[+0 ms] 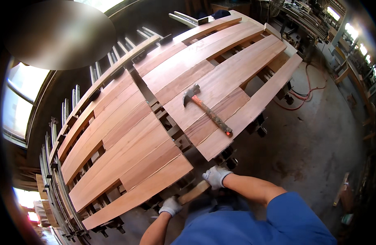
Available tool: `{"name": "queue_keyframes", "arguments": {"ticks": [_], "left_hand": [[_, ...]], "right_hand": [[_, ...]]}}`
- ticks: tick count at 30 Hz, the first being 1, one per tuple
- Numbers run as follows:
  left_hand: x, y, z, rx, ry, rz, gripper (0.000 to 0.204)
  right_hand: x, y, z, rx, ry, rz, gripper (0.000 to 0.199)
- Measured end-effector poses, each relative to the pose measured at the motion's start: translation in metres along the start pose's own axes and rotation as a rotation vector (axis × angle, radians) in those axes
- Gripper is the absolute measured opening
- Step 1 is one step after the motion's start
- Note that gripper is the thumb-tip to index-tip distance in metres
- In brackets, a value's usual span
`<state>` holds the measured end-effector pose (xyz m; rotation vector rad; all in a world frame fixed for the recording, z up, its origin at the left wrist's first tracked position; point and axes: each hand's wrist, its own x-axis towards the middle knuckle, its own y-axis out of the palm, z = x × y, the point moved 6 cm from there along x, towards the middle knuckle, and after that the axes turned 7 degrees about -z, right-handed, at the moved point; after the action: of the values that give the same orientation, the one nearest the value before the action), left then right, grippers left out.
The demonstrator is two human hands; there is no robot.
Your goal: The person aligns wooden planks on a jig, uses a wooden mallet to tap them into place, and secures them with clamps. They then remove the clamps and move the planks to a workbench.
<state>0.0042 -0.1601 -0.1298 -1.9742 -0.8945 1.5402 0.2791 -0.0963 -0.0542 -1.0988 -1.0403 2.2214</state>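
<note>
Both my hands wear pale work gloves and are at the near edge of the workbench. A short wooden block (194, 192) spans the space between them. My left hand (170, 207) is closed at the block's left end. At its other end, my right hand (216, 177) is closed too, its fingertips partly hidden. Beyond my hands lie two panels of edge-joined boards: a left panel (131, 139) and a right panel (233, 73), with a gap between. A claw hammer (206, 109) with a worn orange handle rests on the right panel.
Metal bar clamps (49, 163) line the far left side, and clamp ends (259, 124) jut out under the near edges. A red hose (306, 94) lies on the concrete floor to the right. Stacked material (302, 24) stands at the back right.
</note>
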Motion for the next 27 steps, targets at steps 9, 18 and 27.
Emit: {"name": "queue_keyframes", "arguments": {"ticks": [9, 18, 27], "left_hand": [[-0.012, -0.026, -0.019, 0.088, 0.030, 0.025, 0.043], [-0.021, -0.029, -0.022, 0.192, -0.053, 0.099, 0.042], [-0.017, -0.035, -0.023, 0.163, 0.002, 0.048, 0.039]], "right_hand": [[0.018, 0.023, -0.006, 0.082, -0.085, -0.071, 0.041], [0.047, 0.111, -0.032, 0.146, -0.128, -0.140, 0.063], [0.033, 0.062, -0.024, 0.083, -0.137, -0.174, 0.044]]}}
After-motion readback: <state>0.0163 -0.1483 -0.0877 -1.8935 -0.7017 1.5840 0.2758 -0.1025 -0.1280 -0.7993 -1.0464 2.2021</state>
